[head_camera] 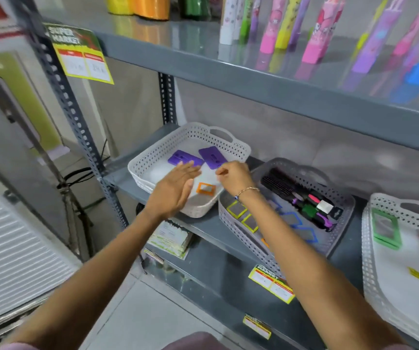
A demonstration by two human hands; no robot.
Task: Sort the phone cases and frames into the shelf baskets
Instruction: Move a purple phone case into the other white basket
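"SUPER MARKET" is read on the price tag [81,53]. Two purple phone cases [213,157] are seen in the white basket [153,157]; left hand [175,188] is spread wide and empty, right hand [235,176] pinched narrow, contents indiscernible.

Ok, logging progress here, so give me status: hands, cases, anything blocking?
Left hand open, flat over white basket. Right hand pinched at purple case. Second purple case, orange frame inside. Nothing blocking.

Three baskets [137,170], two purple phone cases [185,159], two hands [173,190].
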